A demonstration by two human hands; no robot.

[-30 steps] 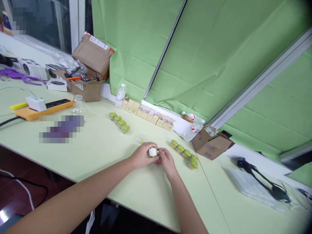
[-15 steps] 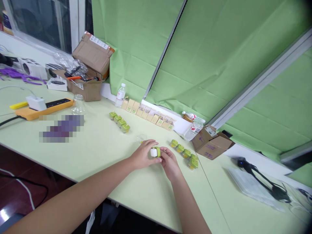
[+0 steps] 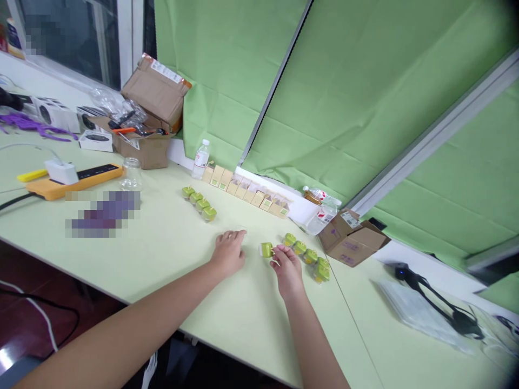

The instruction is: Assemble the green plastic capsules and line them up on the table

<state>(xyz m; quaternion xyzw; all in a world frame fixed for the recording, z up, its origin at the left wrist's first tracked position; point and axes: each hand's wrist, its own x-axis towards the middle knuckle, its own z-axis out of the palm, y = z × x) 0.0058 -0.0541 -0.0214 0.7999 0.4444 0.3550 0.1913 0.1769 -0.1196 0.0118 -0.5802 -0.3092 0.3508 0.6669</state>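
My right hand point(image 3: 287, 272) pinches a small green lid point(image 3: 266, 249) by its little stalk; a white piece point(image 3: 261, 250) shows on its left side. The lid is held sideways above the table. To its left, my left hand point(image 3: 229, 253) is low over the table with thumb and fingers apart. Just behind its fingertips shows the edge of a clear plastic cup point(image 3: 240, 227), mostly hidden by the hand. A row of clear cups with green lids point(image 3: 311, 255) stands right of my right hand. Another such row point(image 3: 201, 203) is beyond my left hand.
Small tan open boxes point(image 3: 246, 191) line the wall, with a water bottle point(image 3: 200, 161) at their left end. More bottles point(image 3: 321, 217) lie near a cardboard box point(image 3: 352, 237) at right. An orange power strip point(image 3: 97, 175) and a glass jar point(image 3: 131, 175) are at left.
My left hand has let go of the green-lidded piece and moved left to the clear cup. My right hand keeps the lid and has shifted slightly right.
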